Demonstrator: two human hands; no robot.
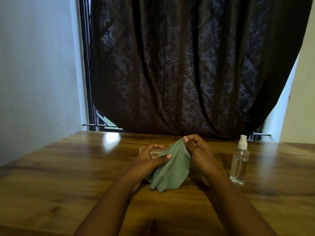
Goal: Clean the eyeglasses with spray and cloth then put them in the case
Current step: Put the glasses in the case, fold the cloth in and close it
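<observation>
The sage-green microfibre cloth w/ the zigzag-cut edges (170,169) hung between both hands, above the glossy brown wood-grain table (51,176). Its long axis ran diagonal: top corner pointed up and away toward the dark brown leaf-patterned curtain (187,65), bottom edge drooped toward the camera and looked to brush the tabletop, tho I couldn't tell if it really touched. Fabric looked soft and matte, w/ a few loose folds running lengthwise, no print on it.

Right hand (197,150) pinched the top corner between thumb and curled fingertips, other fingers tucked in. Left hand (151,159) held the left side of the cloth, thumb pressed flat on the front, fingers curled round behind it, so mostly hidden.

Behind the hands sat a pale flat rectangular case w/ rounded corners (144,149), long axis left-right across the table. Only its left end and a strip w/ some lettering showed; text was too blurry to read and the rest was covered by hands + cloth. Couldn't see any eyeglasses at all, so no idea if they were in or behind there.

Clear plastic spray bottle w/ a white pump top (239,160) stood upright, well to the right of the right hand, liquid inside.
</observation>
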